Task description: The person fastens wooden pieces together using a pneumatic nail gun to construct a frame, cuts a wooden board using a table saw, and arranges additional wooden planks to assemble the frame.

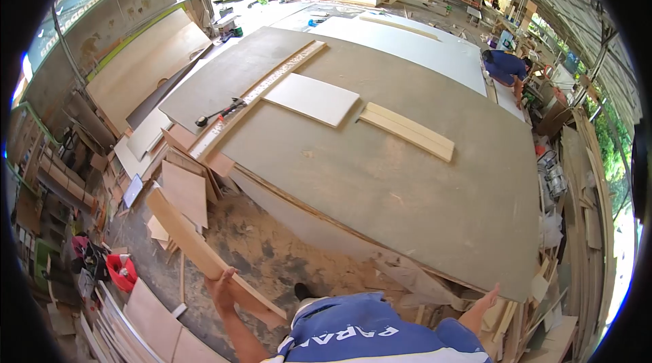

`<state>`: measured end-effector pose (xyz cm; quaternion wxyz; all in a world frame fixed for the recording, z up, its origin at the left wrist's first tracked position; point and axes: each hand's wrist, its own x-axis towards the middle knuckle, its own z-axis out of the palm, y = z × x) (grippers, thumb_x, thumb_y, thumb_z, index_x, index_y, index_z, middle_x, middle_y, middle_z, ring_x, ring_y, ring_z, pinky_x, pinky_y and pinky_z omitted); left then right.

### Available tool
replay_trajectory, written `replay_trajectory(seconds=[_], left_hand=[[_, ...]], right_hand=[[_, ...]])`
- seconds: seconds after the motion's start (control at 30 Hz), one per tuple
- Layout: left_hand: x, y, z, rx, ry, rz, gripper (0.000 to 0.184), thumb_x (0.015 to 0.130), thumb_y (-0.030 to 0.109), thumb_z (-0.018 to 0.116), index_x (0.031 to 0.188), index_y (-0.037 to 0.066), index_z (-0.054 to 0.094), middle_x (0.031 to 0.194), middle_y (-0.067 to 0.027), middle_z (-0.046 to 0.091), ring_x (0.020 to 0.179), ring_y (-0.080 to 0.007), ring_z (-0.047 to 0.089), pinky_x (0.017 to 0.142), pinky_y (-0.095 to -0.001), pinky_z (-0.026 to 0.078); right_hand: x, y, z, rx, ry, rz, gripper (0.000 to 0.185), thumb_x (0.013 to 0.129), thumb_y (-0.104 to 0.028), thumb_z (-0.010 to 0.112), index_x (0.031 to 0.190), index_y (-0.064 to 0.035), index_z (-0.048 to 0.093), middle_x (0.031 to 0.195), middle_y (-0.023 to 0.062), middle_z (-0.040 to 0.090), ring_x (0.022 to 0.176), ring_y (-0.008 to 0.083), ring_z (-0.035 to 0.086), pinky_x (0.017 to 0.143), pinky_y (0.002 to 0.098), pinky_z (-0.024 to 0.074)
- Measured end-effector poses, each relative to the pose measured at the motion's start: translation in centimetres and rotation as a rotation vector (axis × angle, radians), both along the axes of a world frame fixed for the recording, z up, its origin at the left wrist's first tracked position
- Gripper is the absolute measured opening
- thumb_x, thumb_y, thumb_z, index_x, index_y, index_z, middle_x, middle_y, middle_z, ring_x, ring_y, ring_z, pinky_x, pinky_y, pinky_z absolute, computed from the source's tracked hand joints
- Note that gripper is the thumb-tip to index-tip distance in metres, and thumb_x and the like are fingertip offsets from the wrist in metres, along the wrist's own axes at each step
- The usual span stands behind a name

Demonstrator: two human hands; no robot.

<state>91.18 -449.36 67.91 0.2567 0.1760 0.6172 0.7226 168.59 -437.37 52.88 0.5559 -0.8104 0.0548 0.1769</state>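
My left hand [223, 288] is closed around a long narrow wooden board [187, 237], which slants from upper left to lower right beside the large worktable [380, 179]. At the table's near right edge is my right hand [483, 300], its fingers stretched out, with nothing visible in it. On the tabletop lie a white rectangular panel [311, 99], a pale wooden strip [406, 131] and a long board [261, 95] running along the left part. A dark tool [221, 113] rests on that long board.
A person in dark blue [504, 67] bends over at the table's far right. Wood offcuts [185, 193] lean by the left corner. A red bag [121, 270] sits on the lower left floor. Stacked planks [589, 207] line the right side.
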Motion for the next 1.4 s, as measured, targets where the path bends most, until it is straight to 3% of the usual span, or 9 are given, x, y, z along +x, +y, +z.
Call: replay_trajectory(seconds=[0.23,0.37,0.57,0.77,1.07,1.13,1.23,1.3,1.4], left_hand=[[12.4,3.8,0.0,0.041,-0.129,0.08,0.056,0.076,0.012,0.081,0.119,-0.002,0.05,0.092,-0.0102,0.061,0.076,-0.023,0.068,0.068,-0.0347,0.057],[17.3,3.8,1.9,-0.005,-0.132,0.004,0.054,0.075,0.011,0.081,0.118,-0.003,0.051,0.092,-0.0122,0.062,0.076,-0.0234,0.069,0.065,-0.0339,0.057],[19.3,2.4,1.6,-0.127,-0.068,-0.03,0.052,0.072,0.01,0.083,0.112,-0.004,0.054,0.09,-0.0112,0.063,0.074,-0.0224,0.068,0.064,-0.0321,0.056],[19.2,1.2,1.5,-0.146,0.007,0.11,0.048,0.072,0.009,0.082,0.111,-0.002,0.056,0.089,-0.0096,0.064,0.075,-0.0199,0.066,0.068,-0.0313,0.053],[14.2,-2.0,0.9,-0.016,-0.042,0.358,0.044,0.072,0.012,0.082,0.106,-0.004,0.058,0.09,-0.0087,0.062,0.076,-0.0189,0.064,0.067,-0.0304,0.051],[11.4,-3.8,0.5,0.008,-0.033,0.33,0.044,0.073,0.011,0.082,0.106,-0.003,0.058,0.091,-0.0081,0.062,0.078,-0.0185,0.064,0.067,-0.0297,0.051],[7.7,-6.4,0.4,0.138,-0.052,0.473,0.043,0.072,0.008,0.083,0.106,-0.004,0.06,0.091,-0.0089,0.063,0.079,-0.0182,0.065,0.069,-0.0288,0.053],[4.5,-8.2,0.7,0.162,-0.071,0.571,0.042,0.072,0.008,0.083,0.105,-0.004,0.06,0.091,-0.0094,0.064,0.078,-0.0184,0.065,0.069,-0.029,0.054],[-0.3,-11.4,1.3,0.177,-0.117,0.604,0.04,0.073,0.006,0.083,0.105,-0.005,0.061,0.09,-0.0104,0.065,0.077,-0.0192,0.067,0.069,-0.0302,0.056]], right_hand=[[12.6,-0.7,-7.1,0.231,-0.056,0.07,0.061,0.093,-0.042,0.062,0.135,0.0019,0.056,0.14,0.0166,0.054,0.118,0.0345,0.057,0.101,0.045,0.0454],[9.7,-0.1,-3.5,0.338,-0.012,0.075,0.069,0.089,-0.048,0.068,0.13,0.0072,0.058,0.137,0.0163,0.056,0.112,0.0334,0.06,0.098,0.0439,0.0478],[8.3,0.4,-3.7,0.001,0.129,-0.228,0.082,0.083,-0.053,0.074,0.122,0.0165,0.053,0.127,0.0238,0.059,0.106,0.0347,0.062,0.09,0.0445,0.0529],[5.7,1.7,-0.4,-0.355,0.081,-0.266,0.089,0.084,-0.062,0.068,0.122,0.017,0.052,0.125,0.0266,0.06,0.109,0.0371,0.062,0.094,0.0469,0.0499],[-7.8,0.3,-4.7,-0.619,-0.231,0.157,0.056,0.104,-0.033,0.028,0.151,-0.0033,0.034,0.149,0.0261,0.042,0.132,0.0339,0.051,0.106,0.042,0.0446],[-17.0,2.0,-2.8,-0.434,0.059,0.104,0.054,0.103,-0.035,0.033,0.134,0.0046,0.054,0.123,0.0264,0.064,0.11,0.0372,0.065,0.093,0.0426,0.0515],[-27.2,3.9,-11.3,-0.222,0.051,0.783,0.043,0.1,-0.034,0.045,0.106,0.0043,0.065,0.089,0.0158,0.071,0.077,0.0278,0.068,0.068,0.0362,0.0524],[-39.2,5.2,-9.3,0.072,0.508,1.032,0.028,0.097,-0.029,0.057,0.1,-0.0024,0.065,0.085,0.0088,0.069,0.068,0.0175,0.064,0.059,0.0263,0.0475],[-54.8,4.4,-0.1,0.084,0.534,1.846,0.039,0.095,-0.035,0.062,0.118,-0.0031,0.063,0.104,0.0097,0.071,0.088,0.0181,0.066,0.078,0.0333,0.0514]])
